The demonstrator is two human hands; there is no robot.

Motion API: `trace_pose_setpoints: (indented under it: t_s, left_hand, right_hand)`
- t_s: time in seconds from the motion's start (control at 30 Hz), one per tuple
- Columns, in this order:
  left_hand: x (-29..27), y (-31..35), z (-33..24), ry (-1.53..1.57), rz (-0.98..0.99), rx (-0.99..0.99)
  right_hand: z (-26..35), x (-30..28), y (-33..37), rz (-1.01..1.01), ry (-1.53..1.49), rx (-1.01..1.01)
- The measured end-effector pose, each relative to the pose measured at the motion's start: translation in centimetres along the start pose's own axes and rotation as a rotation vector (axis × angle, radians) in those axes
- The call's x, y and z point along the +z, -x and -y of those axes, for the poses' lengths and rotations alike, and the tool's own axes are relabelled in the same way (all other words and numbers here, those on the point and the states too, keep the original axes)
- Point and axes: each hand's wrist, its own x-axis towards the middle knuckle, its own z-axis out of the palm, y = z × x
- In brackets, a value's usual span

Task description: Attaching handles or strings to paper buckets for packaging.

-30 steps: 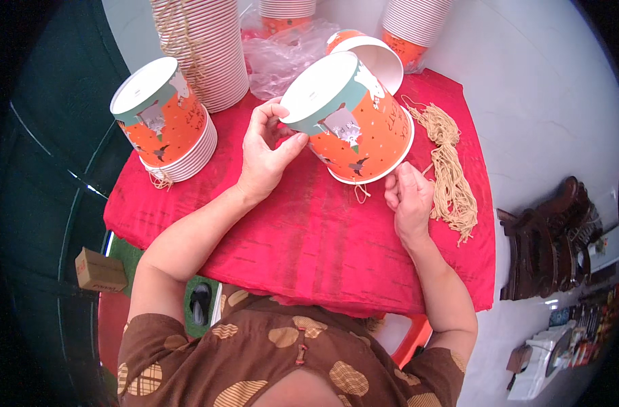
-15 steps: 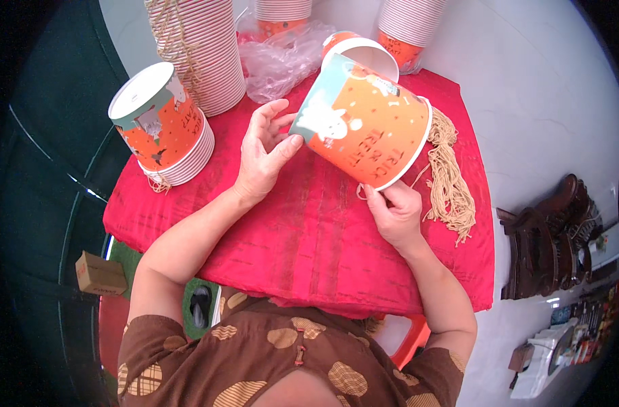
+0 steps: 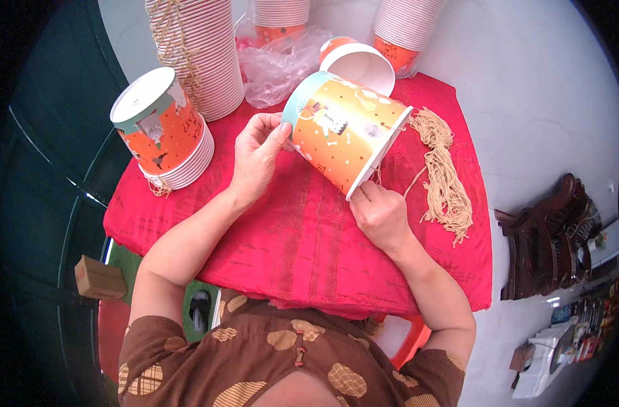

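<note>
An orange and pale-teal paper bucket (image 3: 343,132) with cartoon figures lies tilted in the air, its open mouth facing right and down. My left hand (image 3: 255,159) grips it by the teal base end, thumb on the near side. At the lower part of the white rim, my right hand (image 3: 381,214) is closed, its fingertips tucked at the mouth and partly hidden. A thin beige string (image 3: 378,173) shows by those fingertips and seems pinched in them. Beyond the rim, a beige bundle of strings (image 3: 442,169) rests on the red cloth.
Upside-down nested buckets (image 3: 157,132) stand at left, beside a tall stack of buckets (image 3: 204,61) draped with strings. Behind are a clear plastic bag (image 3: 275,74), a bucket on its side (image 3: 360,64) and another stack (image 3: 401,37). A red cloth (image 3: 289,251) covers the table.
The bucket has turned about its length, bringing other figures to the front, and moved slightly left and down. My right hand has shifted left, its fingers curling in at the rim.
</note>
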Motion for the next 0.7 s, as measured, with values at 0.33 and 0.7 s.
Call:
trace_pose_setpoints:
  t_s: [0.33,0.7]
  left_hand:
    - [-1.4,-1.0,-0.3,-0.108,0.114,0.176]
    - [-1.5,-1.0,0.2,-0.057,0.201,0.184]
  right_hand:
    - [-0.4,-2.3,-0.8,-0.248,-0.443,0.318]
    - [-1.3,-3.2,-0.8,-0.292,-1.589,0.911]
